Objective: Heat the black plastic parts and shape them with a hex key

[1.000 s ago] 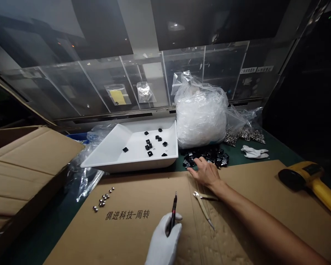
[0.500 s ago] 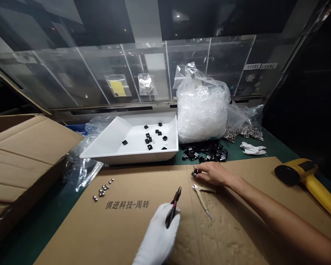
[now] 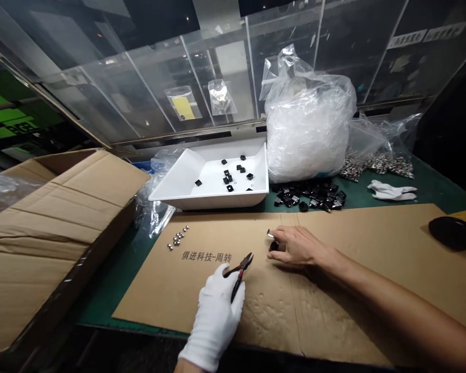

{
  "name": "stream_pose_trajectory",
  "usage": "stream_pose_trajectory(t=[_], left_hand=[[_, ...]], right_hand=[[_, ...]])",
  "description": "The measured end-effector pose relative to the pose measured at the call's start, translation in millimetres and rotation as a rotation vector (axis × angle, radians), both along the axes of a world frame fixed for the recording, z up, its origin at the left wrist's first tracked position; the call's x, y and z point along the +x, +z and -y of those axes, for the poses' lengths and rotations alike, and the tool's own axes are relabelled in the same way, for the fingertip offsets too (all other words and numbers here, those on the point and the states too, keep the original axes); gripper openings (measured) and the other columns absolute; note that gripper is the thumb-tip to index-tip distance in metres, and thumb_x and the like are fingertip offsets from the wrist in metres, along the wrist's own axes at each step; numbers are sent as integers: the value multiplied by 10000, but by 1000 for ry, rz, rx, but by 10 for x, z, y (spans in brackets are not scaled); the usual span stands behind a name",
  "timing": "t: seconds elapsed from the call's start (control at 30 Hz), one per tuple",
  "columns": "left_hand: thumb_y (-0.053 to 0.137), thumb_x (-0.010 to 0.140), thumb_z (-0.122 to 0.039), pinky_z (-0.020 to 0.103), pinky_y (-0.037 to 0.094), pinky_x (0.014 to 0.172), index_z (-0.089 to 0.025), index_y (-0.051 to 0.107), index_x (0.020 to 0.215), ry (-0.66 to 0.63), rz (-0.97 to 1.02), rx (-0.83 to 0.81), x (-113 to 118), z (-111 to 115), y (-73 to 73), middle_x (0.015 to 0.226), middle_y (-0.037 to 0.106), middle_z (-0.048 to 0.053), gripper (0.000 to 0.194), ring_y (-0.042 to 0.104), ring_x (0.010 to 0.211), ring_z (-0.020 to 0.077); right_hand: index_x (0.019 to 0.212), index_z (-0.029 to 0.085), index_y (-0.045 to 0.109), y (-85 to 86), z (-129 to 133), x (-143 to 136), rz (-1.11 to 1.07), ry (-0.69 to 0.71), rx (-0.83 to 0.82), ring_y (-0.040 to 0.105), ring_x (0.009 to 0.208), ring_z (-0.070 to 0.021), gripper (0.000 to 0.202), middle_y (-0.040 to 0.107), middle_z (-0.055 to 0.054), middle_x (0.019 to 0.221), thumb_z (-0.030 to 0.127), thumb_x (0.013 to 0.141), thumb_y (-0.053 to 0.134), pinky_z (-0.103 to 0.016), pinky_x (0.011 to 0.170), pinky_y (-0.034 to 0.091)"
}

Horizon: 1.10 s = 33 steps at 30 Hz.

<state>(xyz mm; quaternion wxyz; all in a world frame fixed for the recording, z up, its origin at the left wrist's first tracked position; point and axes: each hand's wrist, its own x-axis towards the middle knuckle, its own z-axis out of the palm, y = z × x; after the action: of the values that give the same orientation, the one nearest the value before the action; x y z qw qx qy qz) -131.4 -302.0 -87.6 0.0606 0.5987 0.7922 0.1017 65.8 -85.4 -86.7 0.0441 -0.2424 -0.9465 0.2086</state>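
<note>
My left hand (image 3: 217, 300), in a white glove, is closed around a pair of cutting pliers (image 3: 241, 272) with dark jaws and red-and-black handles. The jaws point up and to the right, over the brown cardboard sheet (image 3: 202, 295). My bare right hand (image 3: 295, 246) is just right of the pliers, its thumb and fingers closed about a small black plastic piece (image 3: 274, 246). A shiny metal bit (image 3: 270, 234) shows at the fingertips; what it belongs to is unclear. Behind that hand lies a heap of black plastic pieces (image 3: 314, 194).
A white tray (image 3: 213, 201) holds several black pieces. Small metal parts (image 3: 177, 238) lie on the cardboard's left. An open carton (image 3: 62, 233) is at left. At the back are a stuffed plastic bag (image 3: 310, 129), bags of metal parts (image 3: 380, 163) and a white glove (image 3: 392, 190).
The view has swung, shifting the scene rightward and up. My left hand's grip on the pliers looks wider. Tweezers seen earlier below my right hand no longer show.
</note>
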Motion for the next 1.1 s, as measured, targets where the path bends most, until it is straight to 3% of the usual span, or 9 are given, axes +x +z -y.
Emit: stream_pose_trajectory(t=[0.13, 0.37, 0.57, 0.77, 1.1], left_hand=[[507, 990, -311, 428, 540, 916, -268, 715, 1167, -44, -17, -13, -14, -57, -14, 1219, 654, 111, 276, 643, 1059, 287], [499, 1005, -337, 370, 495, 824, -271, 724, 1147, -197, -59, -53, -27, -176, 39, 1036, 635, 100, 275, 620, 940, 260], [500, 1005, -343, 416, 469, 839, -340, 705, 1232, -210, -169, -130, 125, -224, 116, 1128, 638, 106, 306, 618, 975, 293], [500, 1009, -368, 458, 449, 904, -351, 701, 1251, -211, -226, -136, 230, -297, 105, 1296, 592, 137, 315, 599, 1072, 322], [490, 1013, -379, 455, 439, 861, -323, 701, 1210, -242, -222, -145, 334, -435, 105, 1242, 615, 131, 294, 596, 1016, 325]], right_hand=[[1277, 176, 618, -112, 127, -26, -21, -115, 4, 661, 1038, -240, 352, 666, -93, 1197, 411, 1016, 623, -462, 929, 557], [1235, 174, 650, -130, 178, 97, -41, -99, -24, 667, 1069, -234, 273, 677, -84, 1214, 339, 1017, 638, -455, 945, 566], [1186, 174, 669, -111, 228, 163, -45, -53, -62, 670, 1041, -223, 203, 694, -70, 1169, 284, 1022, 623, -436, 933, 560], [1124, 173, 673, -84, 251, 165, -29, -27, -70, 663, 978, -205, 144, 704, -51, 1100, 201, 1016, 581, -382, 879, 528], [1062, 260, 677, -11, 256, 223, 51, -40, -64, 674, 826, -212, 186, 755, -34, 944, 158, 986, 540, -296, 687, 344]])
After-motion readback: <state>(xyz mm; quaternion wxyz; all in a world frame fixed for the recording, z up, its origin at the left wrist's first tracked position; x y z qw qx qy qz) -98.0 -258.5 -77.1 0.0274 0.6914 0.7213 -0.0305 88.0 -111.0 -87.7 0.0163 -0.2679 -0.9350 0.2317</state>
